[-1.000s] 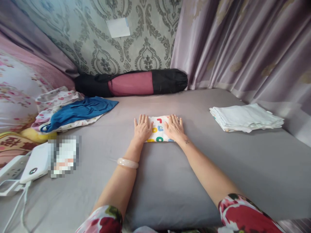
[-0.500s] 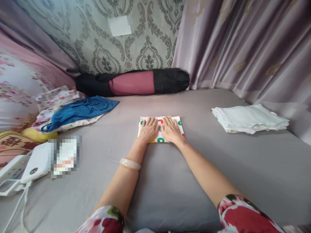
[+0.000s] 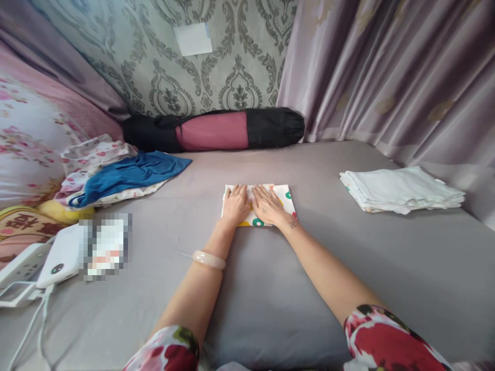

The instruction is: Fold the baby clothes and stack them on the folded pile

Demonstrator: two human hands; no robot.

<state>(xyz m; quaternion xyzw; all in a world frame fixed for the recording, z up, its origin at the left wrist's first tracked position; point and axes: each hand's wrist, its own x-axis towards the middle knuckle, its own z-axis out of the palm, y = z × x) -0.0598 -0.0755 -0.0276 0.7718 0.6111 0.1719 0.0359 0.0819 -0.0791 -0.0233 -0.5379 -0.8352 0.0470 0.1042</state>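
Note:
A folded white cloth with colourful printed shapes (image 3: 286, 206) lies flat on the grey bed sheet (image 3: 263, 278), in the middle of the view. My left hand (image 3: 235, 205) rests palm down on its left part, fingers stretched out. On its middle lies my right hand (image 3: 267, 205), also flat, close beside the left one. Both hands press on the cloth without gripping it, and they hide much of its print. A pale bangle (image 3: 209, 259) circles my left forearm.
To the right sits a stack of folded white cloths (image 3: 402, 189). At the left are a blue garment (image 3: 135, 174) on other clothes, a white power bank (image 3: 64, 255) with cables, and a power strip (image 3: 25, 265). A black and pink rolled bag (image 3: 212, 130) lies along the wall.
My right hand has slid slightly left across the cloth, toward my left hand, uncovering more of the cloth's right side. My left hand stays nearly in place. The view has shifted a little.

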